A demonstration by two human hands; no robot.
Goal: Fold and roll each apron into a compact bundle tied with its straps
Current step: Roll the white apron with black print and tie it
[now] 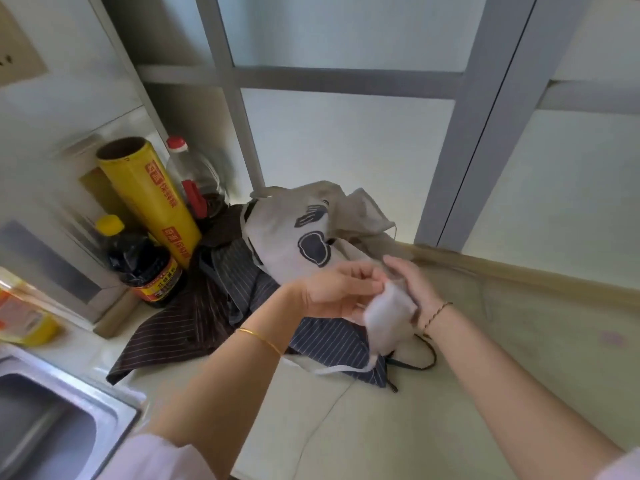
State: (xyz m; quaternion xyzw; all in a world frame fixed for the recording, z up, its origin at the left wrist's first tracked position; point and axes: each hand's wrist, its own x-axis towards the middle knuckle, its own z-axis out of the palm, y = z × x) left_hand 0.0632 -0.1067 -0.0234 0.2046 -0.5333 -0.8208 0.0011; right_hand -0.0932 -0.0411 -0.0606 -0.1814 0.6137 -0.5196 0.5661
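Observation:
A small white rolled apron bundle (388, 315) hangs in the air above the counter, held between both hands. My left hand (337, 289) pinches its top edge with curled fingers. My right hand (414, 285) cups it from behind. A white strap (341, 370) trails down from the bundle onto the counter. Behind lies a heap of aprons: a cream one with dark prints (294, 233), a grey-blue striped one (332, 341) and a dark brown striped one (180, 327).
A steel sink (52, 420) sits at the lower left. A yellow cling-film roll (152, 202), a dark sauce bottle (142, 265) and a clear red-capped bottle (194, 178) stand in the corner. A beige cloth (519, 323) covers the counter on the right. A dark cord (426, 358) lies under the bundle.

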